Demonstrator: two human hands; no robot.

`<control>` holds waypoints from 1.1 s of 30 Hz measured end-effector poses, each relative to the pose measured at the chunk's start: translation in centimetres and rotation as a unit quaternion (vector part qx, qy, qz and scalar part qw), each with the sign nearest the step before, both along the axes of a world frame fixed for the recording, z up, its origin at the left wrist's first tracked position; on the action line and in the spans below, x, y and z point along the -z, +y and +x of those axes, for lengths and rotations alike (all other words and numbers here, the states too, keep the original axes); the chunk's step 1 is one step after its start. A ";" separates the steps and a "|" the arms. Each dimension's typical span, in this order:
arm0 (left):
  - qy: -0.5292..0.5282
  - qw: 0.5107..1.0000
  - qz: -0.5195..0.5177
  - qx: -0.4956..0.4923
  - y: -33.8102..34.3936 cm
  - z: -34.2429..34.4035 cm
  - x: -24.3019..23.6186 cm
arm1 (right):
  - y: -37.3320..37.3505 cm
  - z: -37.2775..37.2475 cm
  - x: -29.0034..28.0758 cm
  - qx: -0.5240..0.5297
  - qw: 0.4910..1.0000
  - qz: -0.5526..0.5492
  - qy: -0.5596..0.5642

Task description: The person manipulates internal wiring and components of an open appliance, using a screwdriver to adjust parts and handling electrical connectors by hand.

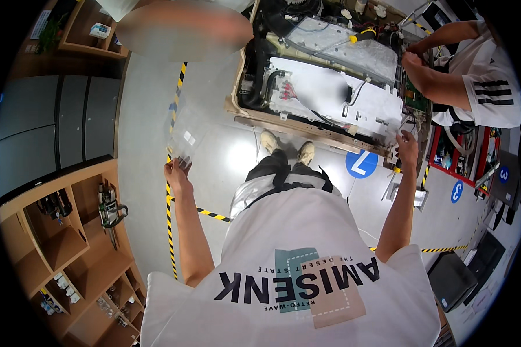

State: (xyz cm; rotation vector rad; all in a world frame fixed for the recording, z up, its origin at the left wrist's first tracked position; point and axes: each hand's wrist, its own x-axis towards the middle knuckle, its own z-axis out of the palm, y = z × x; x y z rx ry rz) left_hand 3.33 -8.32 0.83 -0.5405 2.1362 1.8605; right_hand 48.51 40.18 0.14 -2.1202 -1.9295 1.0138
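Observation:
My left hand (179, 169) is out to the left, closed on a clear plastic bag (188, 136) that bears a small white label. At the front right corner of an opened appliance (333, 110), my right hand (406, 143) has curled fingers; what they grip is unclear. A small yellow piece (397, 169) shows just below it. The appliance has a white panel (370, 101), hoses, wires and a wooden base (295, 128). A yellow-handled tool (362, 37) lies on its upper metal plate (324, 40).
Another person (466, 92) reaches into the appliance's right side. A red tool chest (451, 153) stands at right, a dark chair (446, 277) lower right. Wooden shelves (69, 243) and grey cabinets (23, 133) line the left. Striped tape (169, 231) marks the floor.

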 end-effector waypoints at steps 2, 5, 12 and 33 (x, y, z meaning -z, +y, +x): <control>-0.003 1.000 -0.008 0.001 0.2 0.3 -0.2 | 0.0 0.4 0.3 -0.001 1.000 0.002 0.000; -0.014 1.000 -0.012 0.006 1.2 0.7 -0.5 | 1.4 3.7 4.4 -0.049 0.996 0.073 -0.016; 0.003 1.000 -0.010 0.017 0.5 0.9 -0.7 | -0.7 -0.2 -0.5 0.014 1.000 -0.012 0.007; -0.009 0.930 0.070 0.361 20.9 11.8 1.6 | -2.3 0.9 -1.6 -0.050 0.991 0.044 0.117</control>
